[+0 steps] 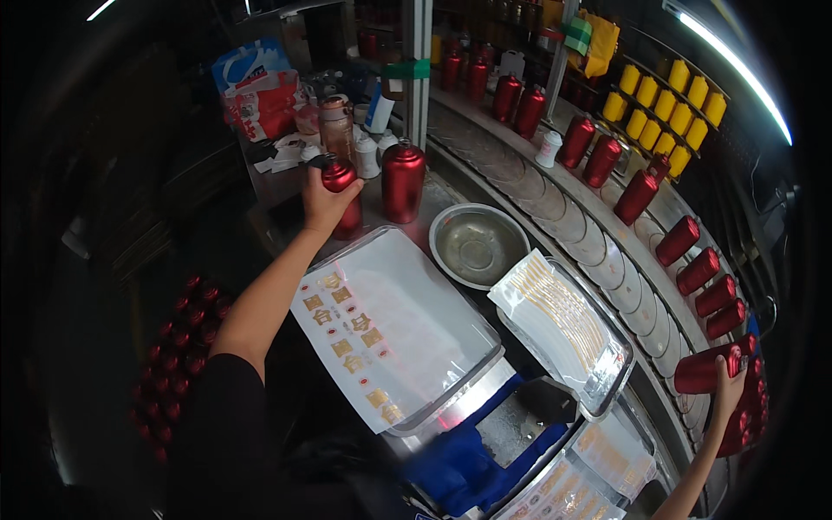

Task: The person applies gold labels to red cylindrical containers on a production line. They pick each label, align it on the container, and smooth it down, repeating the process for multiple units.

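Note:
At the far left end of the bench, my left hand [326, 201] is closed around a glossy red bottle [347, 208] standing upright there. A second, larger-looking red bottle [403, 186] stands just to its right. Over on the right, my right hand [730, 390] grips another red bottle [698, 373] near one end, beside the conveyor. That bottle appears tilted on its side in this view. Between my arms lies a tray [496, 354] covered by a white sheet of gold decals [334, 316].
A metal basin [479, 247] and a tray with gold-striped sheets [555, 316] sit near the conveyor [598, 251]. Red bottles [678, 240] line the conveyor's far side. A metal post [418, 78] rises behind the bench. Many red bottles [178, 364] stand low at left.

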A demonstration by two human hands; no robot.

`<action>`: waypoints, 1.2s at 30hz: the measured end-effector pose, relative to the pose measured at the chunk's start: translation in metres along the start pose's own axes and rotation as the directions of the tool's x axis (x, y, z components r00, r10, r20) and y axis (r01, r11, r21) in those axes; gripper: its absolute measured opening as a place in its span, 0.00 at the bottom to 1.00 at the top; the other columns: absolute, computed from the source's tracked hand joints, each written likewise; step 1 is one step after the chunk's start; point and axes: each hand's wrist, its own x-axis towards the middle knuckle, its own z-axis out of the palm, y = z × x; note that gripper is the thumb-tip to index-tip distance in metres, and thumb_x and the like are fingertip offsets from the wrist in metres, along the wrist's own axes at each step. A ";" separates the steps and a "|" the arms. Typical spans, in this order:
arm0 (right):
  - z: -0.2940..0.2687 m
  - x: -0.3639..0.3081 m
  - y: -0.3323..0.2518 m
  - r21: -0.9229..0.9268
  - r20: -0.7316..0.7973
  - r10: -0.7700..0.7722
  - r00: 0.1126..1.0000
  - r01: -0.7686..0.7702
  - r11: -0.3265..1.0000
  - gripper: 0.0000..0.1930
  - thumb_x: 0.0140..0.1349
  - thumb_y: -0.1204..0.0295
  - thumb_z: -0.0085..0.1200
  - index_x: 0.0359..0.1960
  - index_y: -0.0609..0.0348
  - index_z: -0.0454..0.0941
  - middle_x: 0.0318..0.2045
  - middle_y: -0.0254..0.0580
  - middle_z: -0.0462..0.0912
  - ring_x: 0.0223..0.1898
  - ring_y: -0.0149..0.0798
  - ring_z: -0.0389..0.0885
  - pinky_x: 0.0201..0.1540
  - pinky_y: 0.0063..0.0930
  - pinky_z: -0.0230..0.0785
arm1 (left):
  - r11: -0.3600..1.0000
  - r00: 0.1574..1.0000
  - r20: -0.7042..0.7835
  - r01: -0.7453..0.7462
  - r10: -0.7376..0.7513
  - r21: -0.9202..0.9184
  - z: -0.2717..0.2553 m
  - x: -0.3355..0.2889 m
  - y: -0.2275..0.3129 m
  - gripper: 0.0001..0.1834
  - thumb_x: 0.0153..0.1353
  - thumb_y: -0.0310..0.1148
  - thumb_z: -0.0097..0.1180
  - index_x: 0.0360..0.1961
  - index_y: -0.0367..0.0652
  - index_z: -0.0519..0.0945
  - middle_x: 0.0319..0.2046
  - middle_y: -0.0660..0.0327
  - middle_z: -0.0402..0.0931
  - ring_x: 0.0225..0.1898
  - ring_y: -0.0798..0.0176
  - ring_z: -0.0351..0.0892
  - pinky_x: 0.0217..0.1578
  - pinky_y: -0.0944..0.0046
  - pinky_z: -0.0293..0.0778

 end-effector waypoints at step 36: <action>0.277 -0.214 -0.697 0.616 0.395 -0.697 0.599 0.390 0.685 0.45 0.51 0.61 0.70 0.67 0.70 0.62 0.56 0.59 0.78 0.55 0.52 0.79 0.57 0.38 0.69 | 0.632 0.868 0.379 0.493 -0.320 -0.597 -0.296 -0.069 0.136 0.38 0.45 0.36 0.79 0.56 0.43 0.70 0.49 0.60 0.76 0.50 0.63 0.78 0.54 0.60 0.73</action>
